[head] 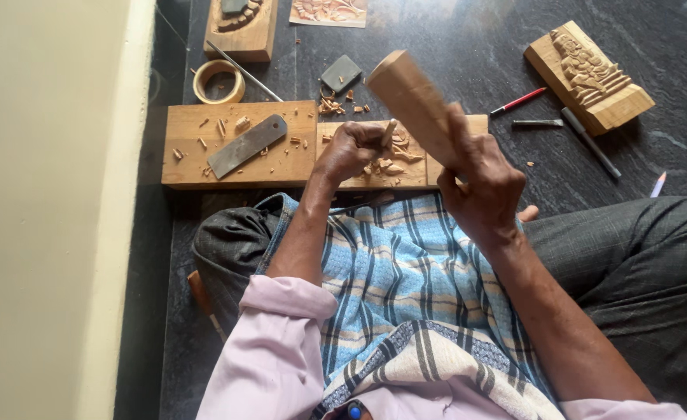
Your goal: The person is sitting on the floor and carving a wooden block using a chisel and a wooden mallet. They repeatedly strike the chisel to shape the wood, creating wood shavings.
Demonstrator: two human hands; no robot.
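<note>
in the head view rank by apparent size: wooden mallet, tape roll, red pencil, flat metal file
1. wooden mallet, though raised nearer the camera, which inflates it
2. flat metal file
3. tape roll and red pencil: too alike to rank

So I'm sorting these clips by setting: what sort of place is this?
Probably a woodcarver's floor workspace, in a home or small workshop. The left hand holds a chisel to a wooden panel, the right hand raises a wooden mallet, and a finished relief carving lies on the dark stone floor.
</note>
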